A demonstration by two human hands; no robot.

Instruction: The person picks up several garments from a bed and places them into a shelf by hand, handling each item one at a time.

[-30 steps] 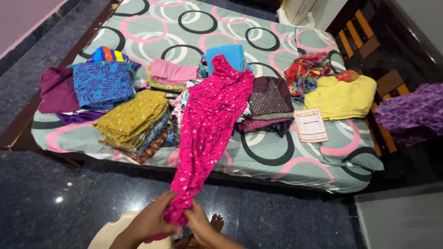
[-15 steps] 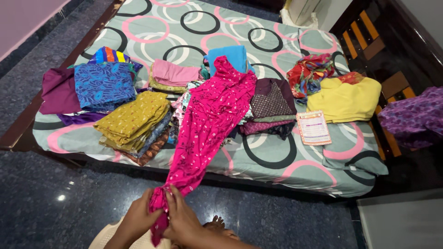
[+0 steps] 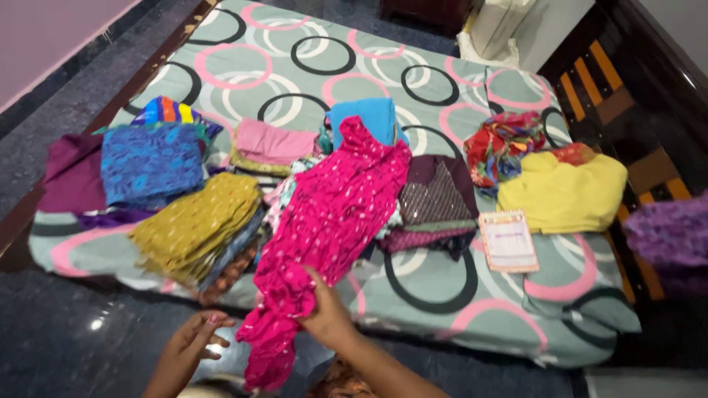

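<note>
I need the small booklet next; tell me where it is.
The booklet lies flat on the bedsheet, right of centre, between the maroon folded pile and the yellow garment.

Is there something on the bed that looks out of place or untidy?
Yes. Among the folded stacks, the red multicoloured cloth lies crumpled in a heap, not folded. A printed card is the only paper item among the clothes. The pink garment lies stretched over the bed edge, its lower end bunched in the right hand.

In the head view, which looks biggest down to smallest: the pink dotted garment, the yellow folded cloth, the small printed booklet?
1. Pink dotted garment, held in the right hand.
2. Yellow folded cloth.
3. Printed booklet.
The garment's hanging end lies nearer the camera, but the order looks clear anyway.
</note>
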